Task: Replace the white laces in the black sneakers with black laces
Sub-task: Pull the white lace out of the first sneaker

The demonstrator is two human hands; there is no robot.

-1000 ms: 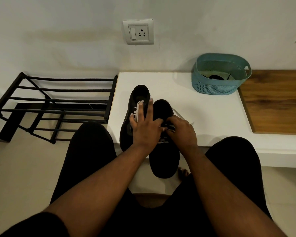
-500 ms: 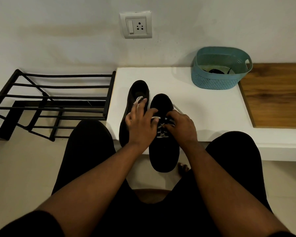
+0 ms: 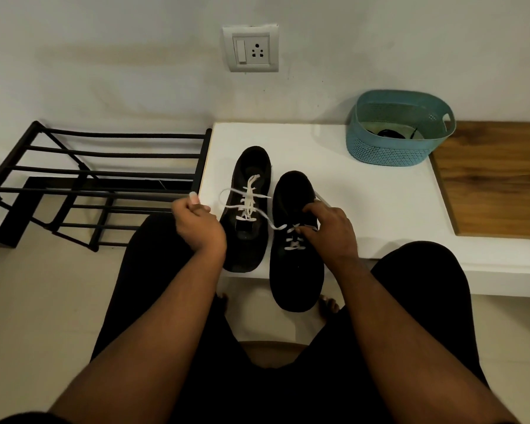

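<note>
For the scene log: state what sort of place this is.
Probably a home entryway or shoe corner: a black metal shoe rack stands beside a low white bench along a wall with a switch-and-socket plate, on a tiled floor.

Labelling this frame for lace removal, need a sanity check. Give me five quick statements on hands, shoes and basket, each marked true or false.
1. The left hand pinches a white lace pulled out to the side. True.
2. The right hand rests flat on the bench. False: its fingers are curled at the laces of the right shoe.
3. The left shoe has black laces. False: its laces are white.
4. The basket stands on the bench, apart from both shoes. True.
5. Something dark lies inside the basket. True.
</note>
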